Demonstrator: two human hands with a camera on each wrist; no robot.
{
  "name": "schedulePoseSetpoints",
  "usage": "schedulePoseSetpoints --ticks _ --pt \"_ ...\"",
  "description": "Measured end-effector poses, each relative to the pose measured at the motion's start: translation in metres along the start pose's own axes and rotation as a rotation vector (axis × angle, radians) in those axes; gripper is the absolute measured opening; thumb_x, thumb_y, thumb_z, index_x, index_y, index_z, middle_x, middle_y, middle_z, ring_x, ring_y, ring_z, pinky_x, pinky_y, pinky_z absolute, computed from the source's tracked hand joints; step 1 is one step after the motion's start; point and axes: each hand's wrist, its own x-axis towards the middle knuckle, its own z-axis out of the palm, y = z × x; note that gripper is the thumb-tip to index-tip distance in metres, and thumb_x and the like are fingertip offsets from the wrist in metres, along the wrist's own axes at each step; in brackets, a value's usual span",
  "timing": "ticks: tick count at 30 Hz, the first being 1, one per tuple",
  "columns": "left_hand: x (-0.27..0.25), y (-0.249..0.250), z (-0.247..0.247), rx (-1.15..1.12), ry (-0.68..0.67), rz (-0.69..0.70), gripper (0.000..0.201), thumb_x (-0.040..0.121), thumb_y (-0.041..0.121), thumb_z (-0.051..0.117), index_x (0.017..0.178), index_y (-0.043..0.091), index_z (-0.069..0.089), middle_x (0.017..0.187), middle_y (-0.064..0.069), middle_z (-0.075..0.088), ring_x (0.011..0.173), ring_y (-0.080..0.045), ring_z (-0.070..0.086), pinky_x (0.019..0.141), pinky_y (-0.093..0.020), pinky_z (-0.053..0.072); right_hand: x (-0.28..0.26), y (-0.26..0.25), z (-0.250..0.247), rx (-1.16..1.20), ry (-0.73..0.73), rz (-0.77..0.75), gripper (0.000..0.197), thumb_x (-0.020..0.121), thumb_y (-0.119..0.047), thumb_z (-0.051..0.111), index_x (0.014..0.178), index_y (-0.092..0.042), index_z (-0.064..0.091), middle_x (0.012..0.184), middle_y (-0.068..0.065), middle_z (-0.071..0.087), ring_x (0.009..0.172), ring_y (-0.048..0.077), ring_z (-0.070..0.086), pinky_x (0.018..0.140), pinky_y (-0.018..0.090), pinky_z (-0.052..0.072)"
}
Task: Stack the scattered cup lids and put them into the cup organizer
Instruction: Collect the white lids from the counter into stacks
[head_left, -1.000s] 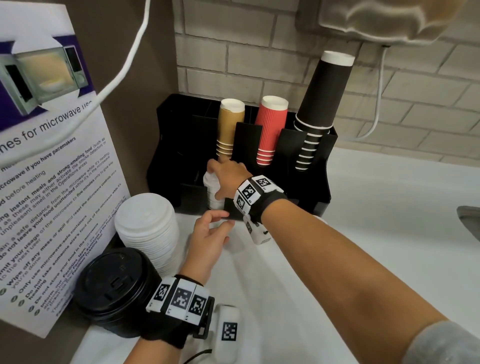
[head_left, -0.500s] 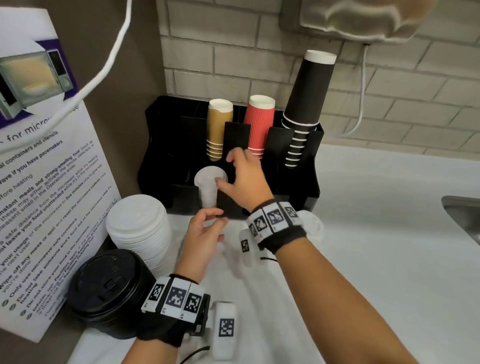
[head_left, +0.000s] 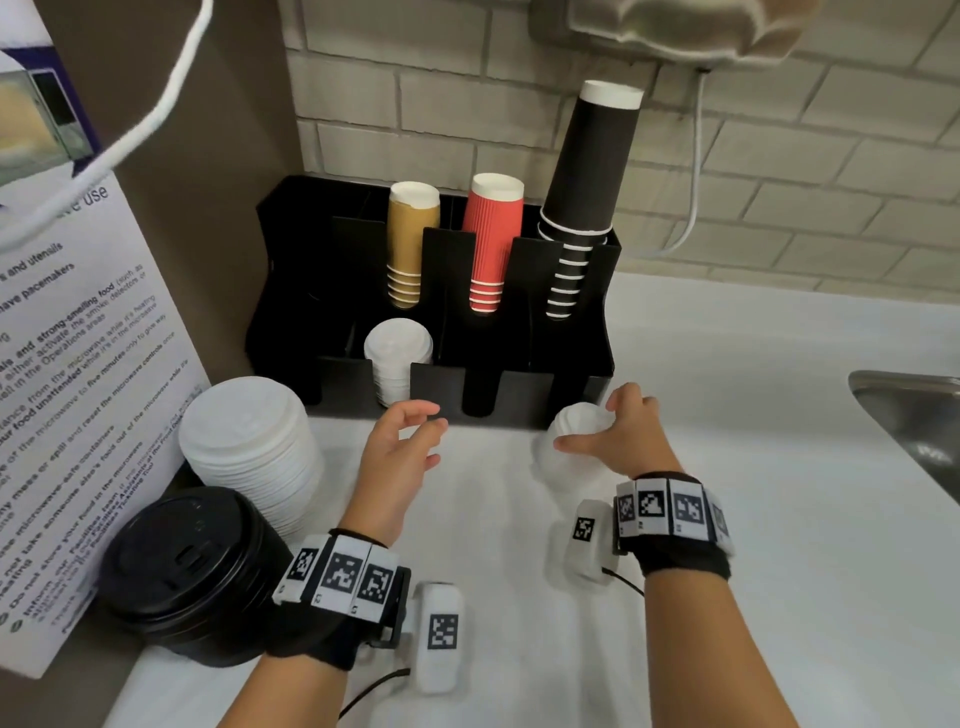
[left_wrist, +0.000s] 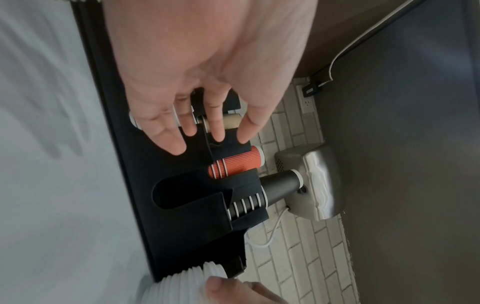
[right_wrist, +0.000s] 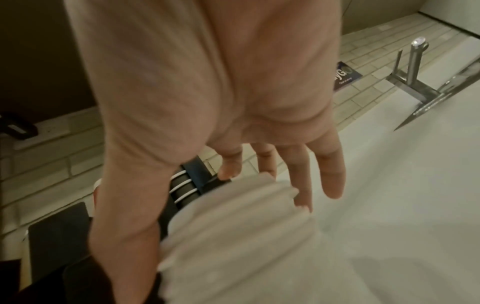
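Head view: right hand (head_left: 618, 441) closing on the small white lid stack (head_left: 574, 423) lower right of the organizer (head_left: 597, 312), left hand (head_left: 400, 449) loose and empty; next it probably needs lifting into a free front slot.

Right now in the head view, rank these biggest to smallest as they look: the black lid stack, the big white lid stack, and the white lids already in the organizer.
1. black lid stack, though it sits nearest the camera, which inflates it
2. big white lid stack, close behind
3. white lids in the organizer, clearly smallest

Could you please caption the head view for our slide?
Right hand grasping small white plastic lid stack beside black cup organizer.
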Motion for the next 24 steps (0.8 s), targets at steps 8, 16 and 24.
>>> schedulePoseSetpoints --ticks 8,16,24 --pt "-0.001 0.000 0.002 0.014 -0.010 -0.007 0.012 0.094 0.014 0.058 0.098 0.024 0.063 0.115 -0.003 0.054 0.105 -0.019 0.059 0.080 -0.025 0.049 0.001 0.002 0.009 -0.001 -0.002 -0.051 0.065 0.062 -0.022 0.088 0.101 -0.016 0.035 0.108 0.003 0.032 0.076 0.014 0.042 0.060 0.022 0.034" --pt "-0.004 0.002 0.006 0.060 -0.081 0.012 0.018 0.090 0.016 0.065 0.103 0.029 0.063 0.118 0.000 0.057 0.099 -0.012 0.061 0.080 -0.026 0.050 -0.002 -0.011 -0.007 0.099 0.052 -0.172 0.060 0.062 -0.018 0.085 0.098 -0.019 0.037 0.105 0.002 0.034 0.077 0.003 0.039 0.060 0.017 0.033" --pt "-0.007 0.005 0.019 0.008 -0.406 0.116 0.094 0.064 0.039 0.084 0.142 0.049 0.032 0.143 0.007 0.049 0.123 -0.011 0.057 0.097 -0.026 0.049 -0.030 -0.064 0.001 0.462 -0.452 -0.342 0.059 0.071 -0.022 0.081 0.116 -0.037 0.045 0.109 0.006 0.056 0.096 0.024 0.062 0.074 0.023 0.053"
